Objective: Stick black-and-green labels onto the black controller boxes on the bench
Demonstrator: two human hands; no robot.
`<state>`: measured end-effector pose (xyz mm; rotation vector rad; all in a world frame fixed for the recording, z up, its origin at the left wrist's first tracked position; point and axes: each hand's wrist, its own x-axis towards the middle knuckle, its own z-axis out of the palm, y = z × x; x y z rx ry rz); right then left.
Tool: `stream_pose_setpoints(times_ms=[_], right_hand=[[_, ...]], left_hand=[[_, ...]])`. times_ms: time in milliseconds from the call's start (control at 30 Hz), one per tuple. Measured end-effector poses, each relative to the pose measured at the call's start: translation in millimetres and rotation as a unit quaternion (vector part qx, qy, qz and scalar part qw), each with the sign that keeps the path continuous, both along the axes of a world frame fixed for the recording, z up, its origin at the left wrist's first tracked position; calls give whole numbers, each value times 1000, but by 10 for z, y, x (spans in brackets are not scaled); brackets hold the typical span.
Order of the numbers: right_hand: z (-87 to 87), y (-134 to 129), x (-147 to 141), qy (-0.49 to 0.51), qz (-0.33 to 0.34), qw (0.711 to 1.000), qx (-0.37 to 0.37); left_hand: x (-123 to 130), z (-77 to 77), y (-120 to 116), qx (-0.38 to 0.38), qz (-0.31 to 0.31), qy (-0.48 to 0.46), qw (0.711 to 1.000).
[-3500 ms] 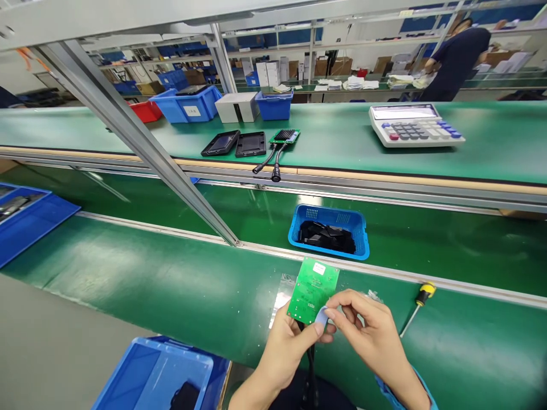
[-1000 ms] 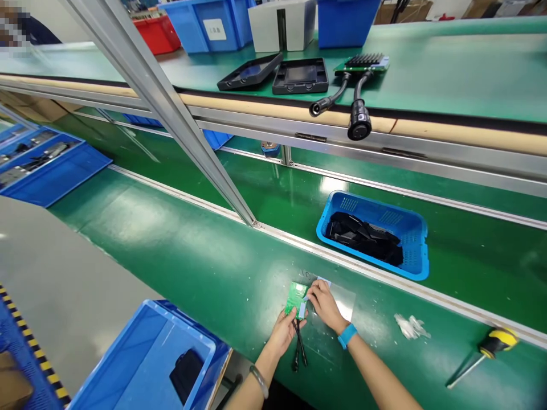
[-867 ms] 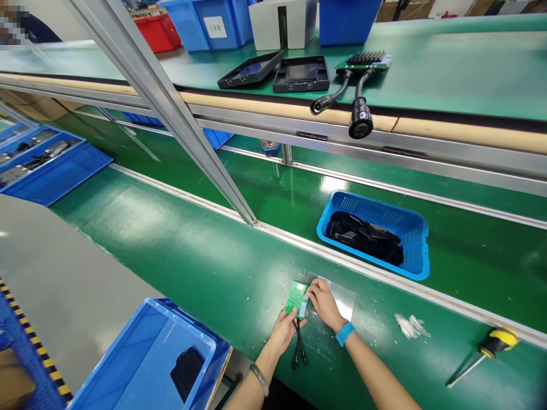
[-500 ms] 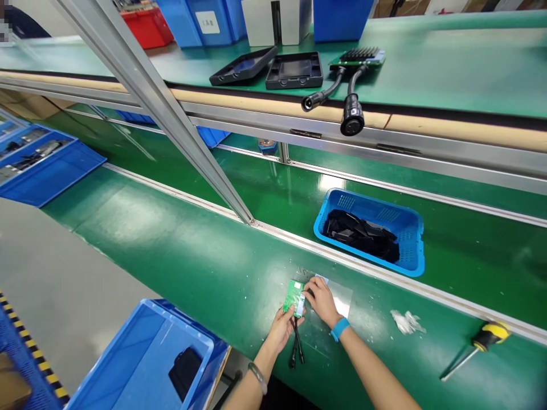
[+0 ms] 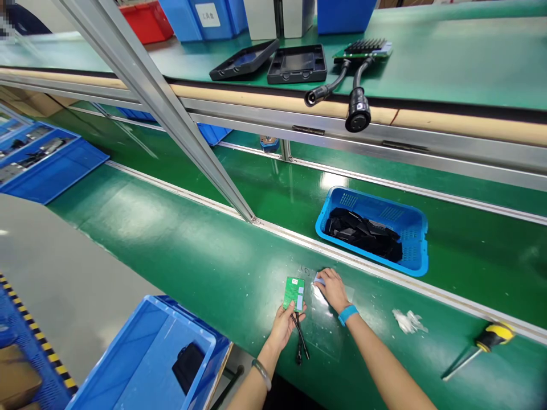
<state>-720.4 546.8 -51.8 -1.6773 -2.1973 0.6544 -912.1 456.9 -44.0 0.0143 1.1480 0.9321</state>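
Observation:
My left hand (image 5: 282,326) is closed on the lower edge of a green circuit board (image 5: 291,291), thumb on its face. Two pale blue pads lie along the board's right side, and a small white label is near its top. A pair of black cables (image 5: 301,340) with plug ends hangs from the board's bottom. To the right, my right hand (image 5: 333,289) bends over a clear plastic sheet (image 5: 327,336) on the bench. Its fingertips pinch at a pale blue pad (image 5: 318,279) at the sheet's upper left; the fingers partly hide the contact.
A blue basket (image 5: 421,250) of black parts stands behind the rail. Right of my hands are crumpled clear film (image 5: 409,322) and a yellow-black screwdriver (image 5: 482,344). A blue bin (image 5: 141,353) is at lower left. Black housings (image 5: 297,64) and another cabled board (image 5: 363,51) rest on the shelf.
My right hand has left the circuit board and moved right, onto the clear sheet's pale blue pad. A second pad now shows on the board, which my left hand still holds in about the same place.

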Motion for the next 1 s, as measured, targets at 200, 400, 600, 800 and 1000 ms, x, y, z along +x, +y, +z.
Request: stream_pose_setpoints(times_ms=[200,400,600,800,1000], right_hand=[[71,42,-75,12,15,1000,-12],[194,190,72,73,-129,989,-14],[706,122,95,189,-156,969,-20],[1507,-128,-44,264,-13,961,-77],[2120,-215,-46,259,61,960,-82]], left_hand=[[8,28,5,0,-1,2,1000],[10,79,28,-9,-3,4,1000],[26,301,91,-14,4,1,1000],[129,926,167,45,7,-26,999],[286,1517,188,108,-22,-46,993]])
